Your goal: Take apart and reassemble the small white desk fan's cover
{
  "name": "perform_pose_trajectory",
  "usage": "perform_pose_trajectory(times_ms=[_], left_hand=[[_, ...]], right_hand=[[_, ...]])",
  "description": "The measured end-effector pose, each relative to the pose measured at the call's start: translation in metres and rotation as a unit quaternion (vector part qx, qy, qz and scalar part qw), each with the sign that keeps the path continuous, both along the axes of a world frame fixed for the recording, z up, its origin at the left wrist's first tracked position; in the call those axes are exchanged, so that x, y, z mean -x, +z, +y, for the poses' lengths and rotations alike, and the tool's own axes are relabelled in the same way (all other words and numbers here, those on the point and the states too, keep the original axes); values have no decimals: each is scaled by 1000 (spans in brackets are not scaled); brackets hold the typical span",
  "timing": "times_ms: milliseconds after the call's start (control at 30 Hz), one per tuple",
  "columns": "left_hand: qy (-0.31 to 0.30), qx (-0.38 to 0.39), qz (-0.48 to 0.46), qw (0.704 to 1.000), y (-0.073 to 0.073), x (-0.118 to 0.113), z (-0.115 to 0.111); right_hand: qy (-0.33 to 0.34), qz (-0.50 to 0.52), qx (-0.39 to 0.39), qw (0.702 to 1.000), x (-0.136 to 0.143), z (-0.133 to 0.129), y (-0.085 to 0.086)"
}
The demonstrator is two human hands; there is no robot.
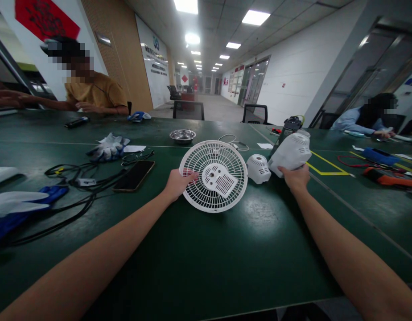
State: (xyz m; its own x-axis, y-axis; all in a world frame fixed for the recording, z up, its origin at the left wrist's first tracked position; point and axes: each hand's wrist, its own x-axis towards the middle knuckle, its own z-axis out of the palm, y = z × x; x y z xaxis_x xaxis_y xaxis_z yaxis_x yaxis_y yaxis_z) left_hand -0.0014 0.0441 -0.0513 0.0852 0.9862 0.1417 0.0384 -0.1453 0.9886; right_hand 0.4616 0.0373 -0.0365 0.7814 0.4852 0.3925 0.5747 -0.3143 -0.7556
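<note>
Several things lie along the dark green tabletop (192, 263), beginning at the left edge with a smooth white curved piece (3, 174) and, nearer the camera, a blue and white glove (22, 207). Next come thin black cables (88, 187) in loose loops, with a pair of grey and blue work gloves (109, 148) beyond them; past these sits a person in a mustard shirt (95, 91). A black smartphone (134, 176) lies right of the cables, face up.

The left hand (179, 183) has its grip closed on the left rim of a round white plastic grille (214, 176), fingers over the slotted face, which is tilted up toward the camera. A shallow shiny metal bowl (182, 136) stands behind the grille, to its left. Just right of the grille's rim rests a small white vented plastic housing (258, 168).

Further right, the right hand (296, 176) has its grip wrapped around the lower part of a larger white vented plastic housing (289, 154), held tilted in front of a dark bottle (286, 129) that it partly hides. Beyond that are a yellow tape outline (329, 173), an orange and black tool (389, 177) and a blue pouch-like item (380, 156); farther back, a person in light blue (355, 119) sits at the far side
</note>
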Motion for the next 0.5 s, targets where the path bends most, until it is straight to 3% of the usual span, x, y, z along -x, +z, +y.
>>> perform_pose_trajectory(times_ms=[133,233,367,500], left_hand=[[-9,1,2,1000,1,1,0],[-7,0,8,1000,-1,1,2],[-1,-4,1,1000,-3,1,3],[-4,-4,-1,1000,-1,1,2]], right_hand=[[10,-52,-113,992,25,-6,21],[51,-71,-140,986,50,-10,28],[116,-73,-69,988,81,-9,21],[128,-70,6,989,95,-6,11]])
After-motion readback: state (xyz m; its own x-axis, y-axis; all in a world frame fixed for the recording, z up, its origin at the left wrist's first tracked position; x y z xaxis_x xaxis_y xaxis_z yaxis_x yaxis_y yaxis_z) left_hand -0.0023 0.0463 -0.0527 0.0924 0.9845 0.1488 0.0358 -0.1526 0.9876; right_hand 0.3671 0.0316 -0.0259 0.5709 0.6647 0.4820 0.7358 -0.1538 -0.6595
